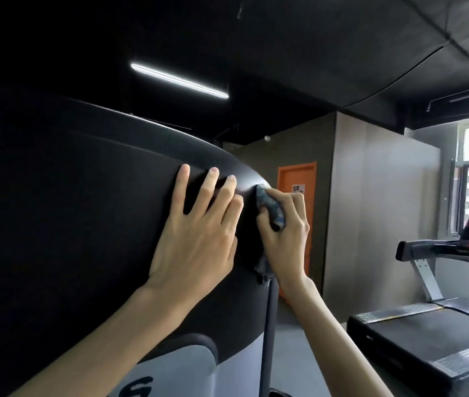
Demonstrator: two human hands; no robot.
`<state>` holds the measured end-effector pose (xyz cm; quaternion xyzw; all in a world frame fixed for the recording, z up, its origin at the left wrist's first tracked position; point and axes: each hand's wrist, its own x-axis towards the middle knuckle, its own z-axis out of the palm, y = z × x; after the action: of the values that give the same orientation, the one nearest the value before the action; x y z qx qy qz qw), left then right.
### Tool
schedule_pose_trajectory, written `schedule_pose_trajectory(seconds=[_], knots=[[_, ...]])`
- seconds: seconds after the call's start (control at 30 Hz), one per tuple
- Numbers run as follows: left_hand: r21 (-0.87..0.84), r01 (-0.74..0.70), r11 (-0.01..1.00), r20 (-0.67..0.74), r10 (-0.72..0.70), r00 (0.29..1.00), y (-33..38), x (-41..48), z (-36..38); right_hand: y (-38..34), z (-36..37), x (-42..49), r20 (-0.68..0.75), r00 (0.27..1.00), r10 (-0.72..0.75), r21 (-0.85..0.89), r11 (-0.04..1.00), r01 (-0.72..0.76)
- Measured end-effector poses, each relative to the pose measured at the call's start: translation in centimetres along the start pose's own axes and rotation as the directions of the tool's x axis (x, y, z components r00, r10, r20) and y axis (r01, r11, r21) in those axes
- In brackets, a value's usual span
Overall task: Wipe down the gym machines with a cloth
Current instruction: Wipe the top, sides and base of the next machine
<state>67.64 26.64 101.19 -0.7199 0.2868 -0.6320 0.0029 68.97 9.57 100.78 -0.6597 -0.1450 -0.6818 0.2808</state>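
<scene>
Finds door sign (297, 189) unreadable; presses open left hand (196, 236) flat on machine (70, 210); clutches cloth (269, 204) in right hand (287, 233).

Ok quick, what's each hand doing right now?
Left hand: open, fingers spread flat against the black machine panel.
Right hand: closed around the cloth, pressing it to the panel's edge.

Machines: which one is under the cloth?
The near black machine on the left: the right hand presses the cloth against it. The treadmill at right stands untouched.
</scene>
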Motion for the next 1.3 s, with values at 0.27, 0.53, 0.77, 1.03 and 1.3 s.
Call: schedule_pose_trajectory(seconds=[0.27, 0.53, 0.77, 1.03, 1.3], knots=[[0.044, 0.158, 0.986, -0.086, -0.154, 0.984, 2.4, 0.2, 1.4, 2.6, 0.1, 1.6, 0.057, 0.986, -0.154, 0.054, 0.987, 0.151], [0.158, 0.132, 0.979, 0.008, -0.135, 0.991, 7.0, -1.6, 4.2, 6.8, -1.5, 1.3, 0.125, 0.987, 0.097, 0.213, 0.969, -0.122], [0.265, 0.149, 0.953, 0.005, -0.156, 0.988, 7.5, -1.5, 4.7, 6.1, -2.0, -2.4, 0.176, 0.977, 0.118, 0.333, 0.927, -0.172], [0.287, 0.15, 0.946, 0.005, -0.158, 0.987, 7.5, -1.7, 5.0, 7.0, -0.8, 3.1, 0.188, 0.942, 0.278, 0.198, 0.929, -0.314], [0.295, 0.143, 0.945, 0.0, -0.15, 0.989, 7.5, -1.7, 5.2, 6.5, -2.1, -4.0, 0.164, 0.931, 0.327, 0.316, 0.876, -0.364]])
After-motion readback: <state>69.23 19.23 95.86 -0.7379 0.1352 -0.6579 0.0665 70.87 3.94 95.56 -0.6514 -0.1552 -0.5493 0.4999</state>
